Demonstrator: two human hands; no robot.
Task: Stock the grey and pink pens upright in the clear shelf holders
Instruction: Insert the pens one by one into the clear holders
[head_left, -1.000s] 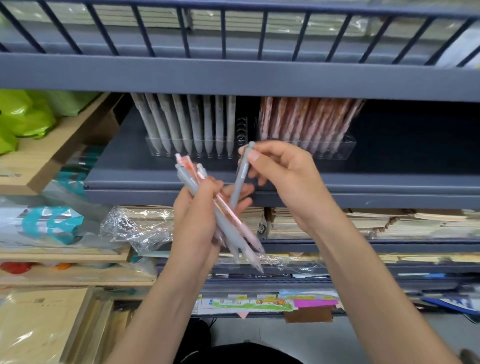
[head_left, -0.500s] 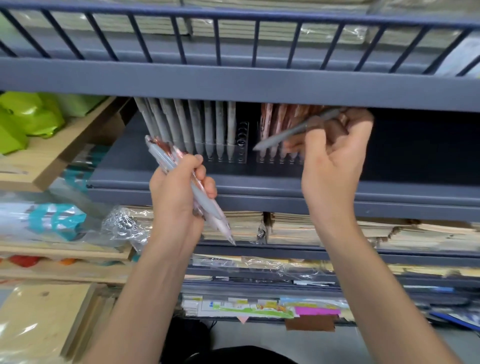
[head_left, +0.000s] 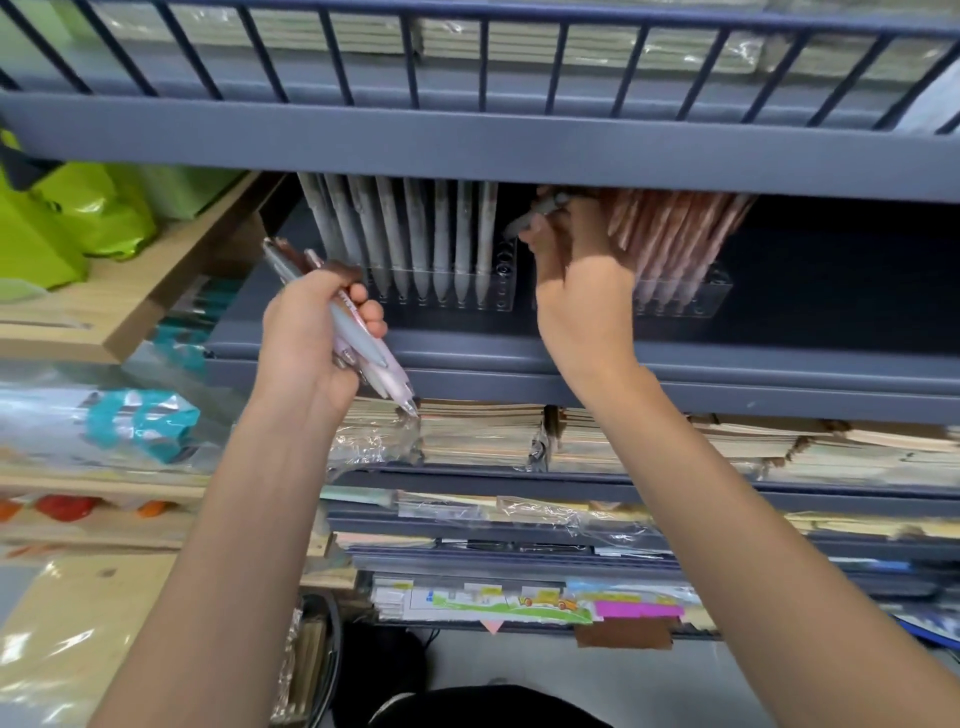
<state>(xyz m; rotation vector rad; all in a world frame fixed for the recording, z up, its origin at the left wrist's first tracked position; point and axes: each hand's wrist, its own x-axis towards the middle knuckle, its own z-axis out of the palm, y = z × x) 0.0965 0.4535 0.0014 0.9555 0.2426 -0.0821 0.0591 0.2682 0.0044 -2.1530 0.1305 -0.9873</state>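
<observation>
My left hand (head_left: 311, 332) grips a bundle of grey and pink pens (head_left: 363, 343), tips pointing down to the right, in front of the grey shelf. My right hand (head_left: 582, 291) reaches under the upper shelf and pinches a single grey pen (head_left: 535, 213), held slanted above the gap between the two holders. The left clear holder (head_left: 493, 291) carries a row of grey pens (head_left: 415, 234) standing upright, with open holes at its right end. The right clear holder (head_left: 696, 296) is packed with pink pens (head_left: 680, 228); my right hand hides its left part.
A dark grey shelf rail (head_left: 467, 145) hangs low over the holders. Below the pen shelf lie stacks of wrapped notebooks (head_left: 493, 431). Green bags (head_left: 78, 218) and a wooden shelf (head_left: 130, 306) stand to the left.
My right hand carried the single grey pen up from the bundle and further in under the upper shelf, above the holders. My left hand rose slightly with the bundle.
</observation>
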